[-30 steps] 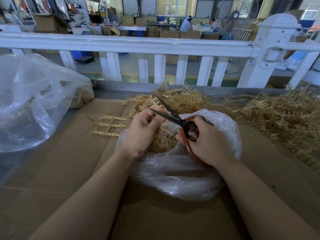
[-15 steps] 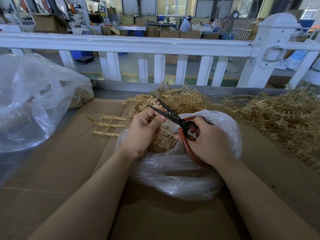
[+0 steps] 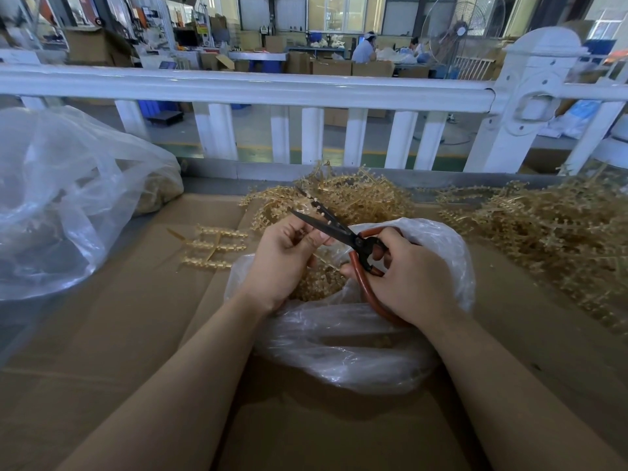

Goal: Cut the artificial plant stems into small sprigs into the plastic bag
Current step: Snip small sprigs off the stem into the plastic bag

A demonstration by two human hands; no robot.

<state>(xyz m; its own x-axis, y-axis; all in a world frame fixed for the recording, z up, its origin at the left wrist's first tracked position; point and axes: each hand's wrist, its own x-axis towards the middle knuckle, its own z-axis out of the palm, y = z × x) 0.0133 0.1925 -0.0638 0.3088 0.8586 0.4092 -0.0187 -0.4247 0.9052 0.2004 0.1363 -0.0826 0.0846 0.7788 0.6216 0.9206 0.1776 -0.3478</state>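
My right hand (image 3: 404, 280) grips the red handles of black-bladed scissors (image 3: 326, 224). The blades stand open and point up and left. My left hand (image 3: 285, 263) pinches a thin golden plastic stem (image 3: 314, 203) that pokes up between the blades. Both hands hover over an open clear plastic bag (image 3: 343, 341) on the cardboard. Cut golden sprigs (image 3: 316, 283) lie inside the bag, partly hidden by my hands.
Piles of uncut golden stems lie behind the bag (image 3: 360, 195) and at the right (image 3: 550, 232). One flat stem piece (image 3: 210, 246) lies left of the bag. A large clear bag (image 3: 64, 198) fills the left side. A white railing (image 3: 258, 90) borders the far edge of the table.
The scissor blades have closed slightly on the stem. My hands stay over the bag, almost unmoved.
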